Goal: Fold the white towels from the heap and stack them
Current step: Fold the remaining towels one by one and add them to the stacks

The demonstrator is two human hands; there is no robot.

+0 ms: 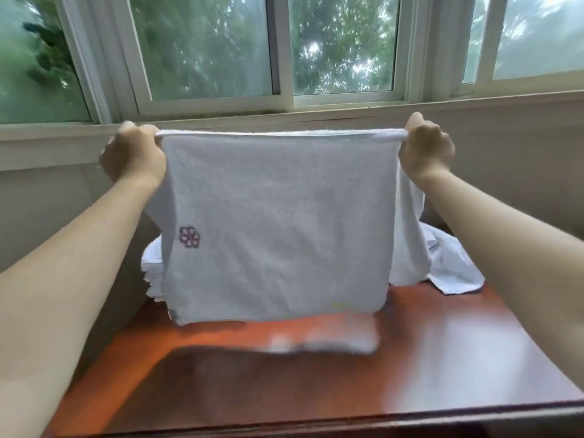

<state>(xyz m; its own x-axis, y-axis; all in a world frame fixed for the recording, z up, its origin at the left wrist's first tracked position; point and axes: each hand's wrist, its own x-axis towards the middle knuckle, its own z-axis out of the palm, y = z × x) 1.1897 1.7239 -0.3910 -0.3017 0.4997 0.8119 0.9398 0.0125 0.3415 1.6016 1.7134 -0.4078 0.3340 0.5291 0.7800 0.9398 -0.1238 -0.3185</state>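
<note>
I hold a white towel (278, 222) stretched out in the air above the table, hanging doubled over, with a small purple flower mark near its left edge. My left hand (134, 153) grips its top left corner and my right hand (425, 150) grips its top right corner. Behind the towel at the left stands a stack of folded white towels (153, 273), mostly hidden. At the right, the heap of loose white towels (448, 263) lies on the table, partly hidden. The towel's lower end looks blurred just above the tabletop.
The reddish-brown wooden table (410, 358) runs from me to the wall, its front edge at the bottom of the view. A beige wall and a wide window (341, 45) with trees outside stand behind it.
</note>
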